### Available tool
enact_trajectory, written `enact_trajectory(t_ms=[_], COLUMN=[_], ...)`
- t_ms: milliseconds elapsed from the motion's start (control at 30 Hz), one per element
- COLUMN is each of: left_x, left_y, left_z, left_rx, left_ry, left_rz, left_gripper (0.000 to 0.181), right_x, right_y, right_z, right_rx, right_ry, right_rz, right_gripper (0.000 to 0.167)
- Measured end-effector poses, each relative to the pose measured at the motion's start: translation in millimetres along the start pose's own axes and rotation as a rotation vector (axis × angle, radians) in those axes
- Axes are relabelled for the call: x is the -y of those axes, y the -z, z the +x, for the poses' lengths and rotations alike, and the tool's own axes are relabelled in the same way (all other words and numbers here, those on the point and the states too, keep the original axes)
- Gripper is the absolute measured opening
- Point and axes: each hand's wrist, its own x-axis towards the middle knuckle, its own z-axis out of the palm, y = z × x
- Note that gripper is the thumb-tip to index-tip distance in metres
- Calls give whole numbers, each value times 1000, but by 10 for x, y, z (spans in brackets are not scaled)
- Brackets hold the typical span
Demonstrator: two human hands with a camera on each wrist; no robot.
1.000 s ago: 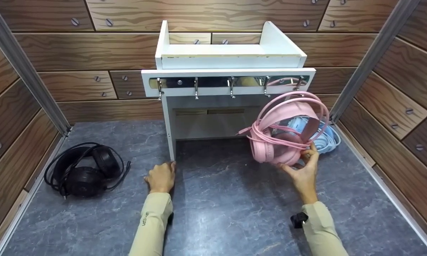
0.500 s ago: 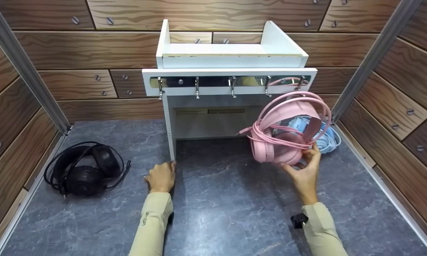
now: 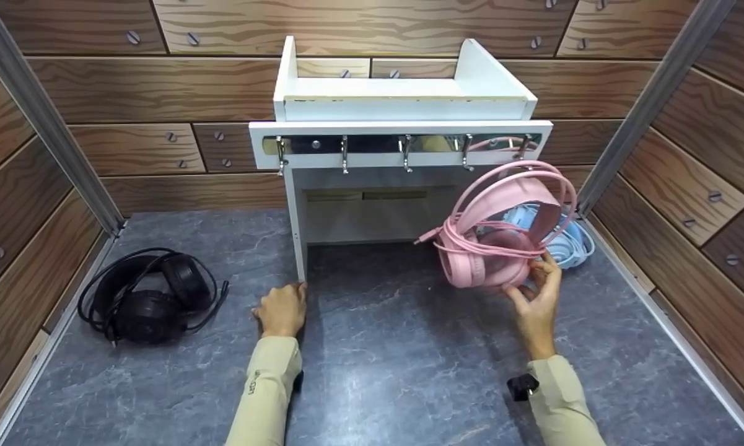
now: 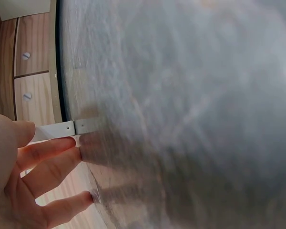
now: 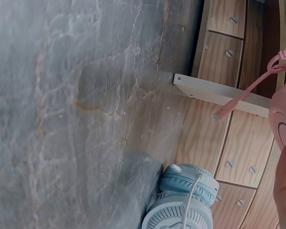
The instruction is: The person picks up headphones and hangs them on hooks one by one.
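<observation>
My right hand [image 3: 536, 303] holds a pink headset [image 3: 461, 263] from below, thumb and fingers at an ear cup. Its cable is wound around it, with the plug sticking out to the left. The headband top is level with the rightmost hook [image 3: 523, 147]; whether it bears on the hook I cannot tell. A white shelf rack [image 3: 402, 110] carries a row of metal hooks along its front rail. My left hand [image 3: 282, 311] grips the foot of the rack's left side panel [image 4: 55, 131], between thumb and fingers in the left wrist view.
On the left of the grey marbled tabletop [image 3: 372, 371] lies a black headset [image 3: 148, 316] with a loose cable. A light blue headset [image 5: 188, 191] lies at the right, partly behind the pink one. Wood-patterned walls [image 3: 161, 87] enclose three sides.
The pink headset has dropped slightly, and my right thumb has shifted a little to the right along the ear cup. My left hand keeps its place on the rack.
</observation>
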Motion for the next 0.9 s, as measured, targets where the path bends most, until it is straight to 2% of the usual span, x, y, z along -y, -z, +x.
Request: enact_trajectory(t_ms=[367,900], left_x=[-14,-2], left_y=[4,-12], left_z=[5,1], left_rx=[5,-2], left_ry=[8,8], left_rz=[-3,3], left_gripper=[32,30], right_x=[-5,-60], right_y=[8,82], right_z=[14,27], right_rx=[-30,-32], right_ry=[-13,-12], right_rz=[108,124], right_gripper=[44,42])
